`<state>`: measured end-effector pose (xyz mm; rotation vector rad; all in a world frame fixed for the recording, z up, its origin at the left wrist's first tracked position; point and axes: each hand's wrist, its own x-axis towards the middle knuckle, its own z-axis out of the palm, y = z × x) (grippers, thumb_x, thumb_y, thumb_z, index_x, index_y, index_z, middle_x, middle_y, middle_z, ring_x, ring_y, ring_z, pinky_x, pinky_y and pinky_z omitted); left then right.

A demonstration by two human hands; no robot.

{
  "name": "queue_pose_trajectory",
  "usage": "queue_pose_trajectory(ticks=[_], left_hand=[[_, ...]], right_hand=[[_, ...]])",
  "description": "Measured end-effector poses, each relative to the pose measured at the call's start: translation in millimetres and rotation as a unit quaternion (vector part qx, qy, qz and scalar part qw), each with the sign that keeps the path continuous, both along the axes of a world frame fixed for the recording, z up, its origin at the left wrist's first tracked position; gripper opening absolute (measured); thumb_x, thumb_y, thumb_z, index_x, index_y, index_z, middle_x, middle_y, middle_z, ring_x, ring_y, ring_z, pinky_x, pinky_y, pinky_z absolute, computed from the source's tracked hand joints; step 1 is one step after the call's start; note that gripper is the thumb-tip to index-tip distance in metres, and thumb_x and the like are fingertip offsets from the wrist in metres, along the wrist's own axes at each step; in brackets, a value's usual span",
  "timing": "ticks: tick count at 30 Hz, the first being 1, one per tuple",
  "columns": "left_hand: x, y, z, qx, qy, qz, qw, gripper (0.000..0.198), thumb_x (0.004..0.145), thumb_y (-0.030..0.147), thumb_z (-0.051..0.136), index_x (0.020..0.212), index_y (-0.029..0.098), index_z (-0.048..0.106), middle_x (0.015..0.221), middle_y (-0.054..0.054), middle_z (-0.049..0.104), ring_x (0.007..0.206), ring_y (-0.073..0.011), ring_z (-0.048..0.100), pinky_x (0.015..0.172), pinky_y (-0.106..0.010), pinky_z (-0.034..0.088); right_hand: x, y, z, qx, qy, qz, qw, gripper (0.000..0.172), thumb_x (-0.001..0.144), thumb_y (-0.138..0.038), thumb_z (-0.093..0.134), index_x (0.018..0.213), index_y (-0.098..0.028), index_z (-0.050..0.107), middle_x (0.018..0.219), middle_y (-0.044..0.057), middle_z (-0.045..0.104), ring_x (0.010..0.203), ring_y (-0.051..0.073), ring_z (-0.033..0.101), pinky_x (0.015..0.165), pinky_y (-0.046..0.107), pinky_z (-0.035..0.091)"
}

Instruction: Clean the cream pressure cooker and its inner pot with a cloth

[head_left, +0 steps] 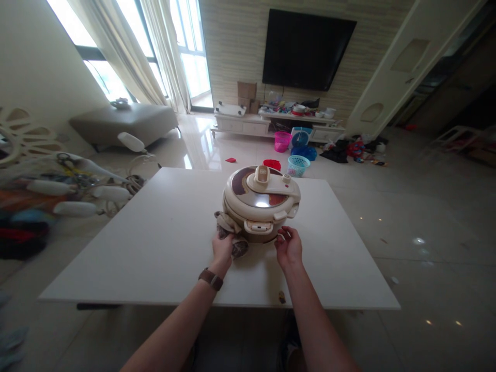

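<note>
A cream electric pressure cooker [260, 201] with a brown and silver lid stands upright on the white table [178, 268]. My left hand [222, 247] is closed round a crumpled grey-brown cloth [228, 224], which lies against the cooker's lower left side. At the cooker's lower right, my right hand [289, 247] has its palm turned up and its fingers loosely curled and apart. Its fingertips are close to the cooker's base; whether they touch it I cannot tell. Near the table's front edge lies a small dark scrap [281, 297].
Beyond the table, a pink basket [282, 141] and a light blue basket [298, 166] stand on the tiled floor. White lamp arms [112, 194] crowd the table's left side. A low TV cabinet [248, 127] holds bowls and clutter. Bags [354, 150] lie at the right.
</note>
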<state>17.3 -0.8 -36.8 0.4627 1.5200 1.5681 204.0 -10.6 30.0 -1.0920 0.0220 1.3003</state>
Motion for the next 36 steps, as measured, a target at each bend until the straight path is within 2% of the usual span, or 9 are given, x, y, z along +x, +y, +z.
queue_pose_trajectory(ticks=[6,13,16,19,23,26,31,36], left_hand=[[25,-21,-8.1,-0.005,0.005,0.014,1.000,0.039,0.060,0.021,0.076,0.098,0.013,0.077,0.092,-0.009,0.078,0.082,-0.0212,0.070,0.082,-0.036,0.056],[43,-47,-2.7,0.017,-0.028,-0.033,0.999,0.038,0.059,0.027,0.080,0.094,0.011,0.077,0.090,-0.009,0.078,0.080,-0.0201,0.068,0.078,-0.034,0.055],[38,-43,-1.5,0.008,-0.035,-0.025,0.999,0.038,0.060,0.025,0.079,0.095,0.011,0.076,0.091,-0.008,0.078,0.080,-0.0196,0.068,0.078,-0.034,0.055],[26,-28,-2.9,-0.002,-0.028,0.000,1.000,0.038,0.060,0.020,0.077,0.097,0.012,0.076,0.093,-0.008,0.077,0.081,-0.0194,0.069,0.083,-0.035,0.057],[14,-7,-7.9,0.004,-0.024,0.013,1.000,0.042,0.063,0.014,0.074,0.104,0.014,0.075,0.101,-0.010,0.078,0.091,-0.0207,0.073,0.093,-0.038,0.058],[11,1,-13.8,0.007,-0.013,0.015,1.000,0.045,0.064,0.013,0.075,0.108,0.016,0.075,0.105,-0.011,0.078,0.096,-0.0220,0.074,0.094,-0.040,0.060],[13,0,-19.5,-0.027,-0.008,0.035,0.999,0.042,0.065,0.018,0.077,0.107,0.014,0.076,0.103,-0.012,0.079,0.090,-0.0221,0.075,0.084,-0.037,0.062],[18,-13,-12.9,0.019,0.041,0.037,0.998,0.041,0.069,0.027,0.077,0.107,0.012,0.077,0.103,-0.011,0.080,0.088,-0.0207,0.072,0.085,-0.034,0.059]], right_hand=[[1,1,-3.8,0.015,-0.011,-0.003,1.000,0.009,0.073,-0.026,0.068,0.076,-0.020,0.062,0.066,-0.003,0.064,0.048,0.006,0.046,0.044,0.018,0.036],[0,0,2.8,0.004,0.010,-0.015,1.000,0.006,0.076,-0.023,0.064,0.074,-0.018,0.062,0.063,-0.004,0.062,0.047,0.005,0.045,0.044,0.016,0.037],[0,0,4.7,-0.003,0.013,-0.011,1.000,0.006,0.077,-0.023,0.063,0.074,-0.018,0.062,0.063,-0.004,0.062,0.046,0.005,0.045,0.043,0.017,0.036],[0,-1,4.3,-0.002,0.009,-0.006,1.000,0.006,0.076,-0.024,0.064,0.075,-0.019,0.061,0.063,-0.004,0.062,0.046,0.006,0.046,0.044,0.017,0.036],[2,-1,2.1,0.001,0.006,-0.005,1.000,0.006,0.076,-0.024,0.064,0.074,-0.019,0.061,0.062,-0.004,0.062,0.047,0.006,0.046,0.044,0.017,0.036],[3,0,0.0,0.005,0.000,0.001,1.000,0.008,0.074,-0.025,0.066,0.074,-0.019,0.061,0.063,-0.004,0.061,0.047,0.006,0.046,0.044,0.018,0.036],[5,2,-2.1,0.012,-0.011,0.005,1.000,0.012,0.073,-0.027,0.069,0.074,-0.020,0.059,0.063,-0.005,0.061,0.047,0.006,0.046,0.044,0.019,0.035],[4,2,-1.7,0.010,0.005,-0.006,1.000,0.009,0.073,-0.027,0.066,0.074,-0.019,0.060,0.062,-0.005,0.060,0.047,0.006,0.045,0.045,0.018,0.036]])
